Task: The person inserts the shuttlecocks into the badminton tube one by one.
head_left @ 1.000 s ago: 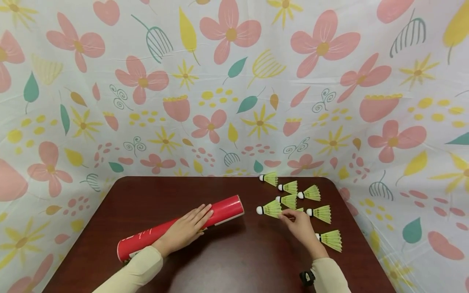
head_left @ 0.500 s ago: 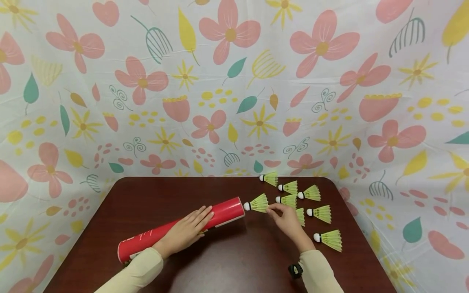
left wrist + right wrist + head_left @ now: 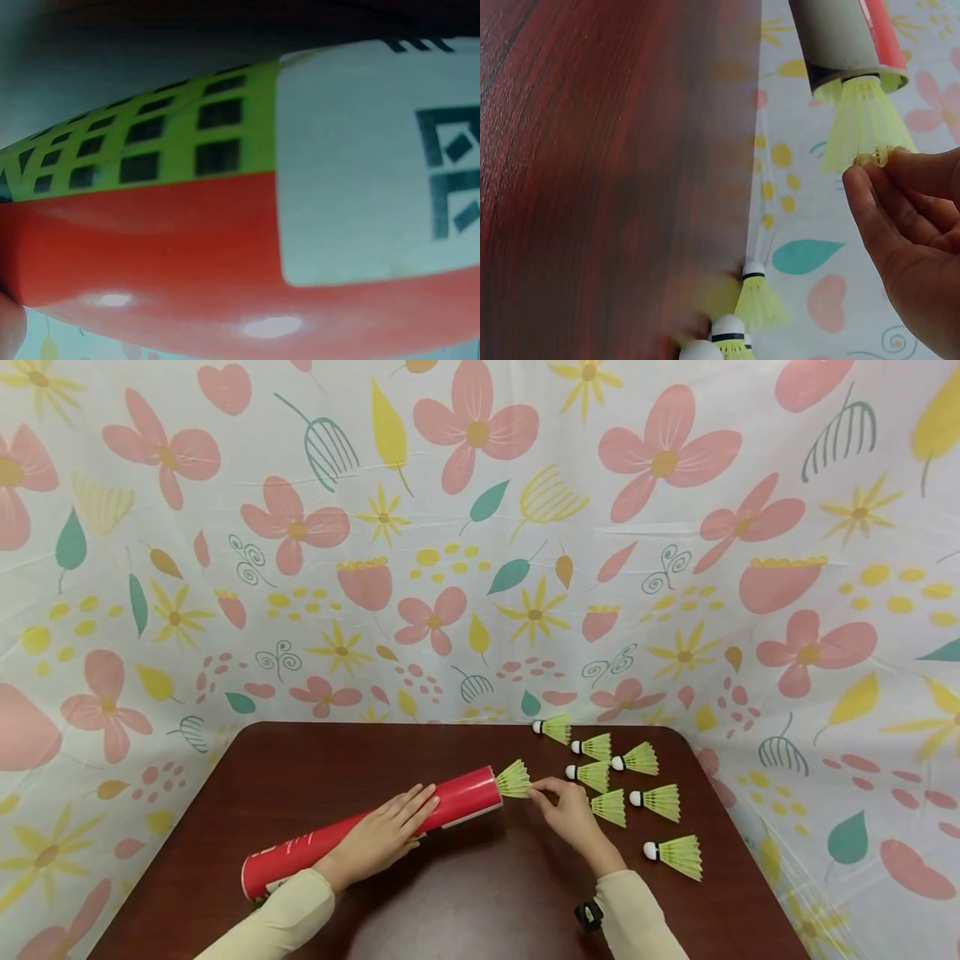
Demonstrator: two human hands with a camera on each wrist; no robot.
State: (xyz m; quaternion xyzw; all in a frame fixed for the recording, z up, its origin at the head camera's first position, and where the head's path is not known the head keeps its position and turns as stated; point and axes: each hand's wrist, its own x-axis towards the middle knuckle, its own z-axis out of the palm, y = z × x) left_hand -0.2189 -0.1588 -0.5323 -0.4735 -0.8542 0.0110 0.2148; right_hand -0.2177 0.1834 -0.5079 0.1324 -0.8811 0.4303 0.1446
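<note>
A red cylindrical shuttlecock tube lies slanted across the table, its mouth toward the right. Over its middle, my left hand grips it from above, the thumb mostly hidden. The left wrist view shows the tube's red side with a white label. My right hand pinches the skirt edge of a yellow shuttlecock between thumb and fingers. In the right wrist view, that shuttlecock has its white head inside the tube mouth, mostly hidden, while the skirt sticks out.
Several more yellow shuttlecocks lie on the right of the brown table, including one near the front and one at the back edge. One is partly behind my right hand. A flower-printed curtain surrounds the table.
My right hand has moved left, carrying the shuttlecock from beside the others to the tube mouth, and its head has gone inside. The left hand and tube have stayed nearly still.
</note>
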